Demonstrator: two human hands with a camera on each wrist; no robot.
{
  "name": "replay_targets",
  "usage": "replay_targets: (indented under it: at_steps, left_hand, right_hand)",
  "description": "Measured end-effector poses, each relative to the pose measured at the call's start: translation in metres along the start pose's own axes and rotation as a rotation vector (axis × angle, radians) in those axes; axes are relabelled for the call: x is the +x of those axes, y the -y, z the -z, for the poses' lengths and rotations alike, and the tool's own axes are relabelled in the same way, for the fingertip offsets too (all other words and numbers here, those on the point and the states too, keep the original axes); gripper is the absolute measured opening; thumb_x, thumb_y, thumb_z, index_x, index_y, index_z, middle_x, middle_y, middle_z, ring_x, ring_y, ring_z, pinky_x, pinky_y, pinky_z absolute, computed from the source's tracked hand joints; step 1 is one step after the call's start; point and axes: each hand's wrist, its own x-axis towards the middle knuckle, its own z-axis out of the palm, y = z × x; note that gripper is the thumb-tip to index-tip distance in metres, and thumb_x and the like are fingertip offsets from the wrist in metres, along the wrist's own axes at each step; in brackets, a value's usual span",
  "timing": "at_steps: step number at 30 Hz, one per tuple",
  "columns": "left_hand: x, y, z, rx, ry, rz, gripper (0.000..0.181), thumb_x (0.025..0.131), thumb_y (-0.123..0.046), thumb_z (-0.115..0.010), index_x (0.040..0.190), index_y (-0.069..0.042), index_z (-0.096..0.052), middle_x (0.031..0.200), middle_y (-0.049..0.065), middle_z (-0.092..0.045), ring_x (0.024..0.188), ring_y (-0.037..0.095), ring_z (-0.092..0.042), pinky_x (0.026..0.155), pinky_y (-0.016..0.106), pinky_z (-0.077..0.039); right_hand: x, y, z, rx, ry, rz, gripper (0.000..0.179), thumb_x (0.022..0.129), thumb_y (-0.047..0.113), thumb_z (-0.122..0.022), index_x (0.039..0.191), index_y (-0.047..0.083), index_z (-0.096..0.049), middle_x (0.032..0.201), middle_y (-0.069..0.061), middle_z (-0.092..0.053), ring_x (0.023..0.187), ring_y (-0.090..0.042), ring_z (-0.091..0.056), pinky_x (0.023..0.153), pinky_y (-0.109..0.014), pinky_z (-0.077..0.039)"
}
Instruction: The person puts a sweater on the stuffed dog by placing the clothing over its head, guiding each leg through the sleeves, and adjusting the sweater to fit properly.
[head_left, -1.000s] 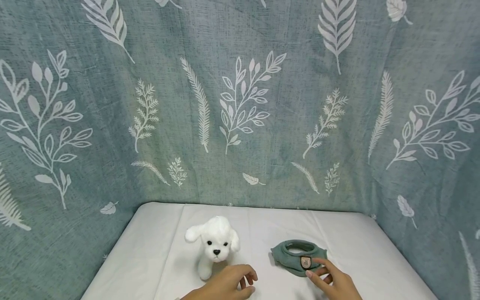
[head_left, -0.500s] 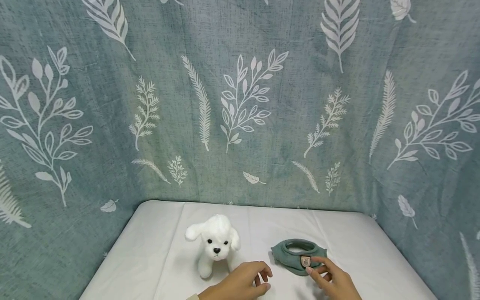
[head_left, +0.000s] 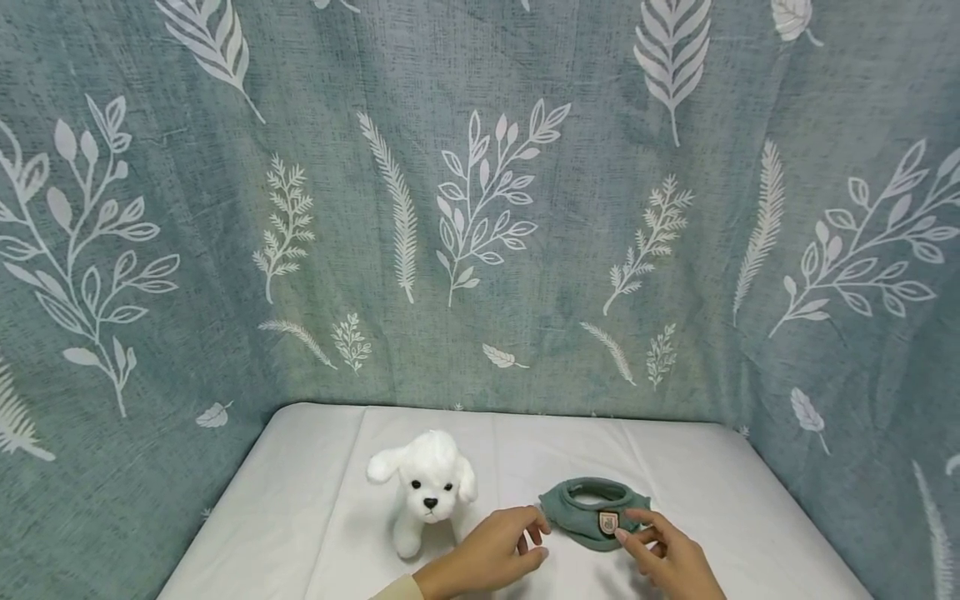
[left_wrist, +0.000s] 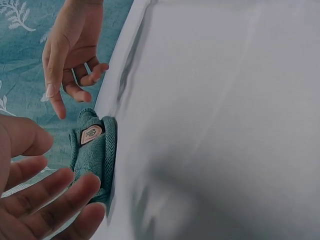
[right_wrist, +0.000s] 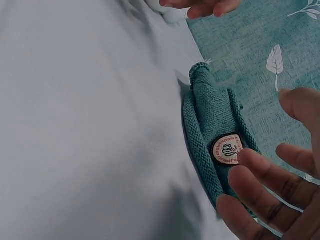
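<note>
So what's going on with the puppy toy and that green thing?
A person is reaching both hands toward what looks like a little green sweater lying on a white table. The left hand is at one end of it and the right hand is near its patch. Neither hand grips it; I can't tell if any fingertip touches. The white toy dog stands off to the left, not wearing the sweater.

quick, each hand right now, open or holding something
Left hand: open, holding nothing, near the green knit garment.
Right hand: open, holding nothing, by the garment's patch.
</note>
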Motion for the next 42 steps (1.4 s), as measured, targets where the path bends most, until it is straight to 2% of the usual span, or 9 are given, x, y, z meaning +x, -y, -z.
replay_targets:
  at_steps: [7,13,19,31,42]
  left_hand:
    - [0.014,0.003,-0.001,0.002,-0.022,0.036,0.017,0.099,-0.016,-0.067,0.114,-0.009,-0.065,0.097,-0.005,-0.068,0.073,-0.007,-0.056,0.065,0.011,-0.047]
    - [0.025,0.01,-0.007,-0.047,-0.004,0.091,0.018,0.1,-0.016,-0.066,0.116,-0.008,-0.066,0.097,-0.009,-0.066,0.074,-0.007,-0.056,0.066,0.014,-0.048]
    - [0.033,0.014,-0.011,-0.094,-0.004,0.124,0.018,0.101,-0.019,-0.066,0.117,-0.01,-0.066,0.094,-0.01,-0.066,0.071,-0.006,-0.056,0.064,0.017,-0.049]
    - [0.05,0.019,-0.018,-0.067,-0.028,0.144,0.022,0.1,-0.021,-0.066,0.12,-0.012,-0.065,0.089,-0.011,-0.065,0.068,-0.005,-0.054,0.064,0.017,-0.047]
    - [0.059,0.023,-0.02,-0.09,-0.032,0.18,0.024,0.1,-0.019,-0.067,0.122,-0.01,-0.065,0.083,-0.01,-0.066,0.067,-0.002,-0.056,0.062,0.02,-0.047]
  right_hand:
    - [0.009,-0.004,0.003,0.014,-0.009,0.024,0.061,0.095,0.047,-0.071,0.141,0.009,-0.058,0.095,-0.002,-0.071,0.066,-0.023,-0.064,0.057,-0.037,-0.054]
    - [0.012,-0.006,0.004,0.034,-0.007,0.017,0.053,0.095,0.043,-0.073,0.139,0.016,-0.061,0.094,-0.004,-0.071,0.067,-0.025,-0.064,0.058,-0.038,-0.055]
    - [0.015,-0.007,0.006,0.02,-0.019,0.038,0.048,0.096,0.04,-0.073,0.136,0.016,-0.063,0.092,-0.004,-0.071,0.065,-0.024,-0.063,0.058,-0.036,-0.055]
    - [0.023,-0.01,0.008,0.043,-0.012,0.019,0.052,0.095,0.044,-0.072,0.139,0.017,-0.062,0.086,-0.004,-0.07,0.066,-0.024,-0.063,0.059,-0.036,-0.053]
    - [0.033,-0.013,0.005,0.112,0.02,0.036,0.054,0.094,0.045,-0.073,0.141,0.02,-0.061,0.085,-0.007,-0.071,0.065,-0.024,-0.063,0.058,-0.035,-0.054]
